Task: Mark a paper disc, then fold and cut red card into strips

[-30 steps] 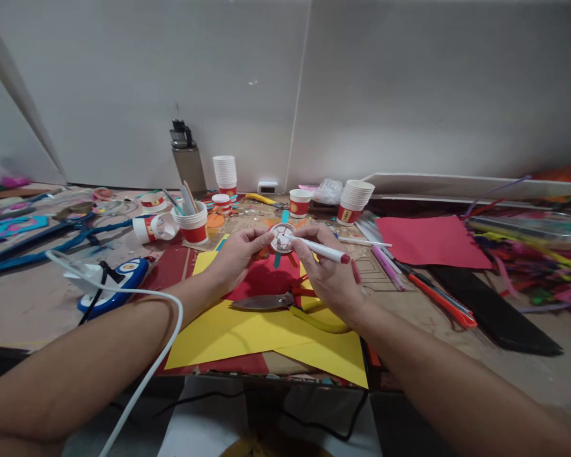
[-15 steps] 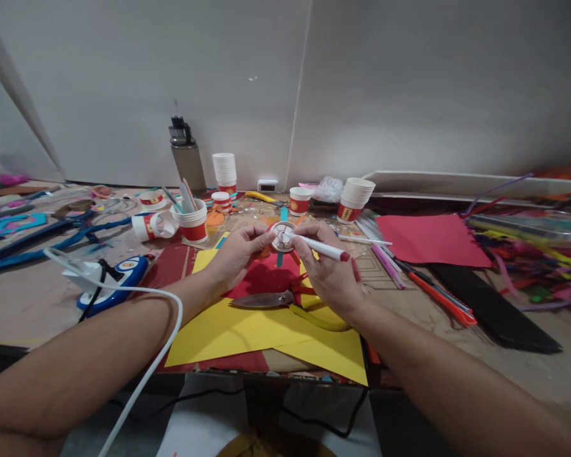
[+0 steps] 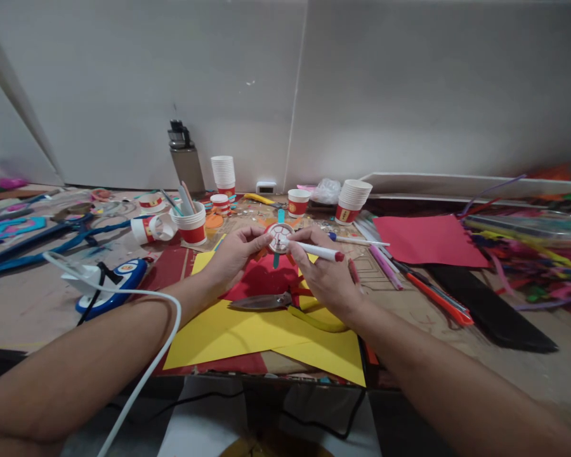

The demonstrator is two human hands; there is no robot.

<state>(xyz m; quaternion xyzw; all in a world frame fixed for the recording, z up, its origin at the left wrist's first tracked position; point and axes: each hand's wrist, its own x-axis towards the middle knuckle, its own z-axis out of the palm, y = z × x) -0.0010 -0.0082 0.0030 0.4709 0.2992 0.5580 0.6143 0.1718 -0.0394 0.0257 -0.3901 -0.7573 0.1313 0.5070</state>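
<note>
Between my hands is a small paper cup base (image 3: 280, 237) with red lines drawn on its white round face and teal and orange strips sticking out around it. My left hand (image 3: 240, 254) pinches its left edge between thumb and fingers. In my right hand (image 3: 327, 270) is a white marker (image 3: 318, 251) with a dark red end, its tip at the drawn face. Below them, scissors (image 3: 261, 301) with yellow and red handles lie on yellow paper (image 3: 219, 339) and red paper (image 3: 252, 279).
Paper cups (image 3: 354, 200) stand stacked at the back, and one cup (image 3: 190, 223) holds sticks. A blue power strip (image 3: 131, 282) with a white cable (image 3: 171, 311) is on the left. To the right lie a red cutter knife (image 3: 440, 299), a black flat case (image 3: 499, 311) and red paper (image 3: 426, 240).
The drawn cup base has tilted slightly, showing more of its red pattern. My hands have barely moved, and the whole view has shifted a little.
</note>
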